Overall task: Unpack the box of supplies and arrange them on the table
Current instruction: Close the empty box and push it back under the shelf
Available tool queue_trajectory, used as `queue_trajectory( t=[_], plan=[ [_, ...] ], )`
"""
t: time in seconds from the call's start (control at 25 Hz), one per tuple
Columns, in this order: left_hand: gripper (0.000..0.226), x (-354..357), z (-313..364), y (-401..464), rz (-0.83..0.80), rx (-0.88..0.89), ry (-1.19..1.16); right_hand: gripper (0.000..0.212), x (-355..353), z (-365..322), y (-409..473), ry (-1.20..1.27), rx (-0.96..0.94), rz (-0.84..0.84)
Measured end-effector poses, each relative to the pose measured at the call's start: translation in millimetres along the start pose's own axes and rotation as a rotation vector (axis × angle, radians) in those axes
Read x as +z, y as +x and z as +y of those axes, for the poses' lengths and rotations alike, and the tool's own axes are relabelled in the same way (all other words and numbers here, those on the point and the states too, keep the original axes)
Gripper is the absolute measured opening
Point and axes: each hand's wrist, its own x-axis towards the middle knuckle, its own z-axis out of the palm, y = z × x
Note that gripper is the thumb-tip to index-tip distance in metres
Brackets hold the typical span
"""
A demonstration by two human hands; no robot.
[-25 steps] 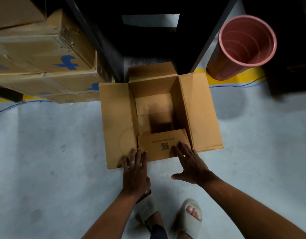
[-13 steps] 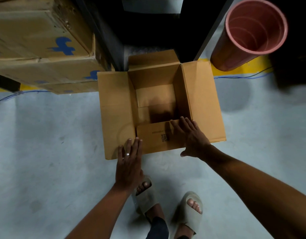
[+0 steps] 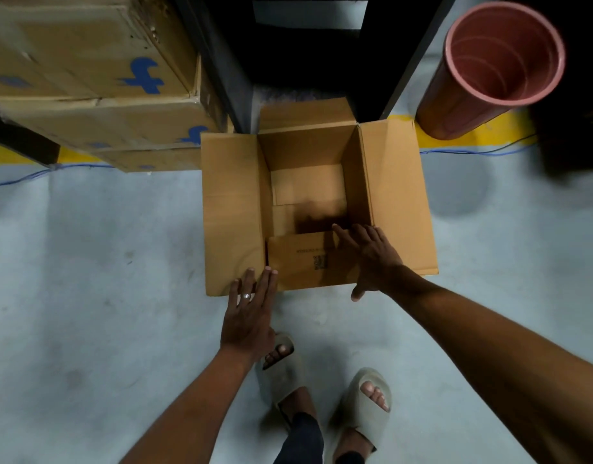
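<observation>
- The box [image 3: 318, 209] sits on the floor [image 3: 87, 279] with its flaps spread; no supplies can be seen inside, only bare cardboard.
- The right hand [image 3: 372, 259] lies flat on the near flap [image 3: 298, 259], fingers spread, nothing held; the flap is best pressed fully outward.
- The left hand [image 3: 248, 313] rests at the near left corner, fingers together and flat; the box should be steadied there.

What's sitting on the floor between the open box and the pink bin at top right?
In the head view, only floor lies between the open box and the pink bin: a yellow painted stripe and a thin blue cable running across it. No supplies.
</observation>
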Motion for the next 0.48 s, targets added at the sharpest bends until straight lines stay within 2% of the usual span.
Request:
queue_trajectory(
  t=[0.2,0.32,0.48],
  plan=[
    [0.123,13,10,-26,-0.078,-0.077,-0.02,0.147,23,-9,-40,0.078,-0.055,0.007],
    [0.118,23,25,-52,-0.124,-0.137,-0.039,0.148,53,-23,-68,0.083,-0.044,-0.025],
    [0.114,21,47,-85,-0.248,-0.135,0.012,0.151,92,-30,-95,0.094,-0.006,-0.07]
  ],
)
